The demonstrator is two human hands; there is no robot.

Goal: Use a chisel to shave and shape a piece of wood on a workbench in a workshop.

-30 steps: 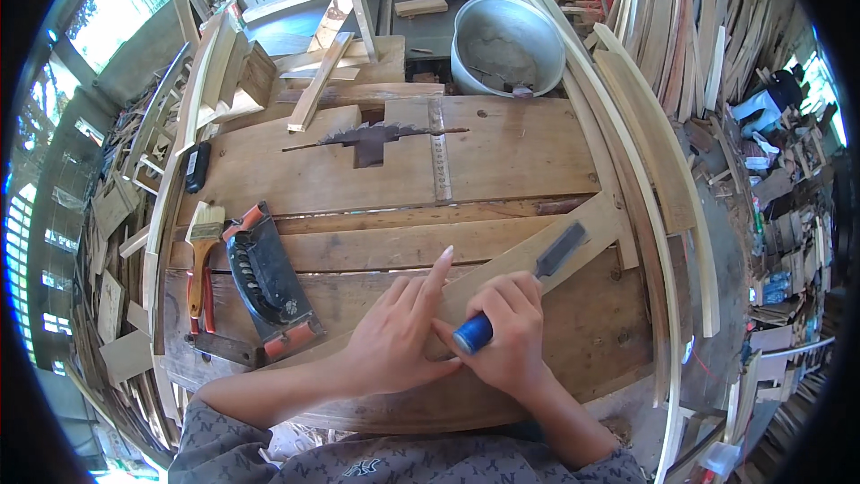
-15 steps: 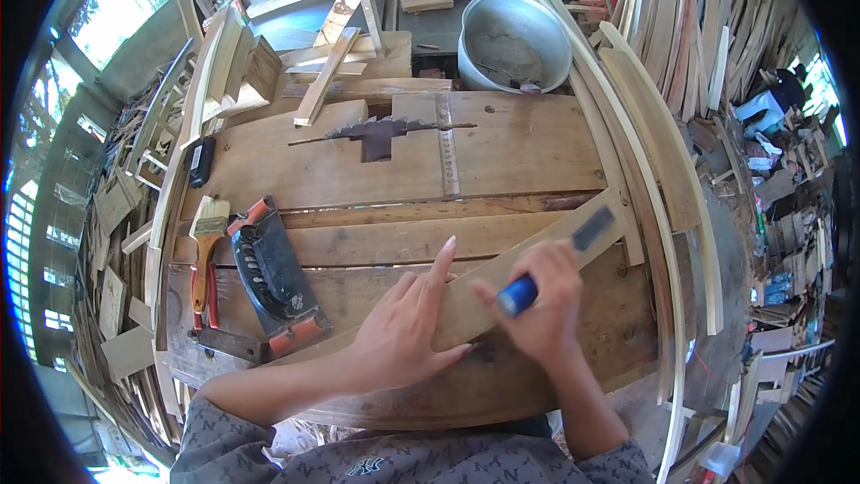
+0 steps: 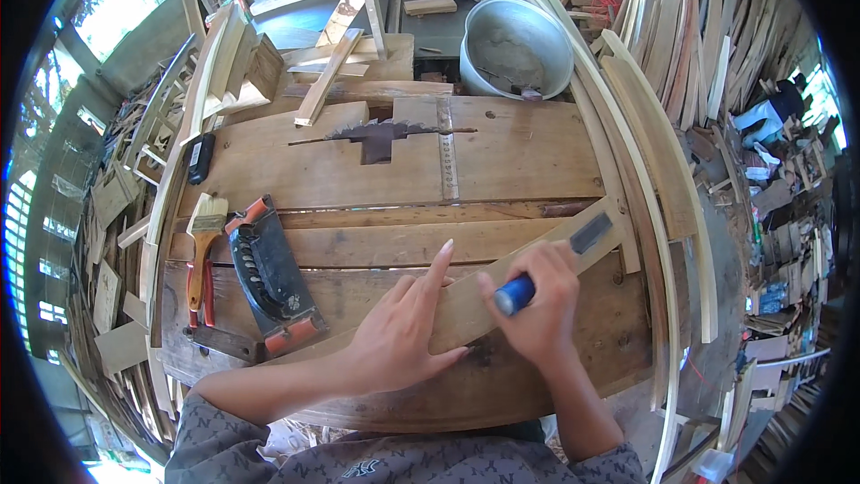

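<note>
planks [image 3: 685,45] flank the desk [image 3: 528,148] under the board [image 3: 461,309]; right fingers [image 3: 545,263] grip the chisel [image 3: 516,294], blade [image 3: 592,234] beyond them; left fingers [image 3: 438,265] spread wide.

On the plank [image 3: 466,306], the right hand [image 3: 543,294] hides the middle of the chisel [image 3: 591,235], while the left hand [image 3: 397,324] and its forearm [image 3: 296,380] cover the near left stretch, so the plank's end there is unclear. Left of the plank, the brush [image 3: 207,224] overlaps a red-handled tool [image 3: 210,301]; beyond it, scraps [image 3: 529,91] in the metal pot [image 3: 488,25] are too small to tell.
</note>
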